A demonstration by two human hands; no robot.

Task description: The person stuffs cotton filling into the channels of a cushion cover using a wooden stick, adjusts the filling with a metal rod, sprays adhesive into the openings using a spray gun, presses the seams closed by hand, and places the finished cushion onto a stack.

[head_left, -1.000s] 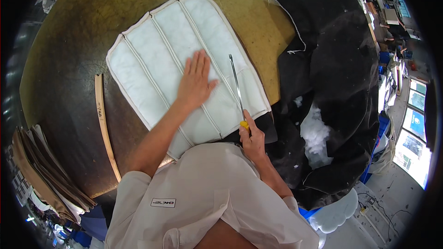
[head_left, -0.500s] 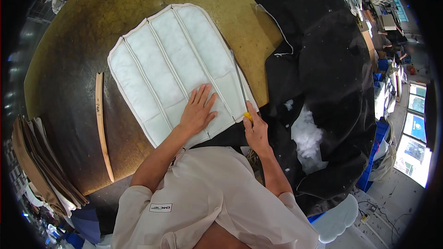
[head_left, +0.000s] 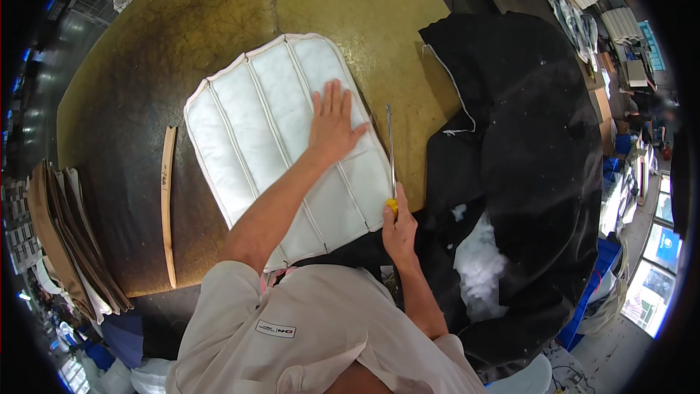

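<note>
A white quilted pad (head_left: 277, 138) with stitched channels lies flat on the worn yellow-brown table (head_left: 182, 22). My left hand (head_left: 333, 122) rests palm down on the pad's right part, fingers spread. My right hand (head_left: 398, 228) grips the yellow handle of a long thin metal tool (head_left: 390, 153). Its shaft runs up along the pad's right edge, lying on or just above the table.
A large black fabric cover (head_left: 525, 153) with white stuffing (head_left: 477, 266) showing is heaped at the right. A curved wooden strip (head_left: 168, 201) lies left of the pad. Stacked flat boards (head_left: 62, 241) lean at the left edge. Shelves and bins stand at the far right.
My left hand slid up the pad to its right part. The long tool, briefly hidden half a second ago, again lies extended along the pad's right edge in my right hand.
</note>
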